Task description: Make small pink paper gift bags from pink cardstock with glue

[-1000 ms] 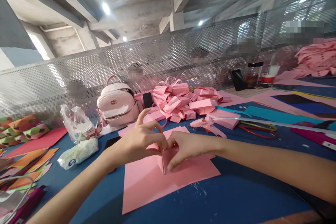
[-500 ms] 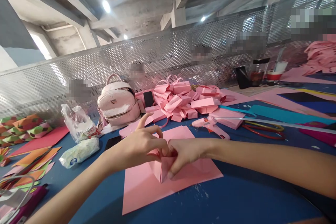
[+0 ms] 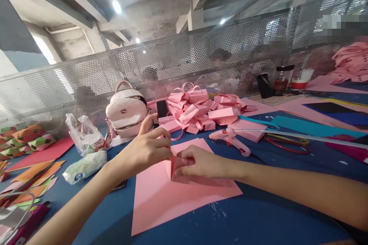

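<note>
Both hands meet at the middle of the pink sheet (image 3: 161,195). Left hand (image 3: 145,149): thumb and fingers drawn together, pinching a small raised fold (image 3: 174,165) of the sheet from the left side. Right hand (image 3: 201,162): fingers curled and closed on the same fold from the right, palm low over the paper. Fingertips of the two hands nearly touch across the fold; neither is nearer, both are on it.

The fold stands up as a short ridge, running roughly away from the person. The rest of the sheet lies flat on the blue table (image 3: 258,218), one corner pointing toward the near edge at lower left, another out to the right under the right forearm. A second pink sheet seems to lie beneath at the far side; cannot tell where one ends.

Open room: bare table in front of and to the right of the sheet. Left side tighter: a dark phone (image 3: 119,185) sits half under the left wrist, a wrapped white packet (image 3: 84,167) just beyond it. Far side: glue gun (image 3: 230,139) near the sheet's far corner, then a heap of pink folded boxes (image 3: 198,111) and a pink backpack (image 3: 128,113) against the mesh screen (image 3: 86,76).
</note>
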`<state>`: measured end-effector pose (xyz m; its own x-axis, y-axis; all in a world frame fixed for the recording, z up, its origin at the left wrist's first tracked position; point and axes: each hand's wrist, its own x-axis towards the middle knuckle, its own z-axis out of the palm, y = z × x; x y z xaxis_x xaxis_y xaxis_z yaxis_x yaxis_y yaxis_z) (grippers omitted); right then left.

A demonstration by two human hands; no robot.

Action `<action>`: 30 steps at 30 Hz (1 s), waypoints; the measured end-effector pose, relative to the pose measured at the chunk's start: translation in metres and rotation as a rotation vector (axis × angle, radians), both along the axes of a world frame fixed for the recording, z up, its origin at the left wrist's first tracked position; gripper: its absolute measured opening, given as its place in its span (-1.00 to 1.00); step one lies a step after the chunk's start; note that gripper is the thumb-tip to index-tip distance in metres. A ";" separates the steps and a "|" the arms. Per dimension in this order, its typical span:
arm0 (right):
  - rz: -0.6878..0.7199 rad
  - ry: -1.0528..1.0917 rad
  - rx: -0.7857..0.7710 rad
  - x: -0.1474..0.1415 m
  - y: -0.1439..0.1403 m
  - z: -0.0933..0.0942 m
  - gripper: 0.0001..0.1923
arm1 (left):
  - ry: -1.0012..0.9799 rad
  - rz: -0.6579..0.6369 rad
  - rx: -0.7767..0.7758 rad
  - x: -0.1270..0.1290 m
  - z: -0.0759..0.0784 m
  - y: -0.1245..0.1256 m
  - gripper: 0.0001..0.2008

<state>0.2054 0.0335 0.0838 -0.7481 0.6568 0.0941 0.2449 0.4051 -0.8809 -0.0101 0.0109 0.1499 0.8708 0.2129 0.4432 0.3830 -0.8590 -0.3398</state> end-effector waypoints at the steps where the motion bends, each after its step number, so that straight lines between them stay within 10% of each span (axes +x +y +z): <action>1: -0.001 0.009 -0.002 0.000 0.000 0.000 -0.56 | -0.006 0.001 0.003 0.000 0.000 0.000 -0.75; 16: 0.024 0.161 -0.001 -0.006 0.003 -0.003 -0.80 | -0.095 0.048 -0.082 0.000 -0.016 0.012 -0.90; 30: -0.174 0.289 0.067 -0.013 0.013 -0.009 -0.65 | -0.709 0.088 -0.437 0.007 -0.076 0.012 -0.73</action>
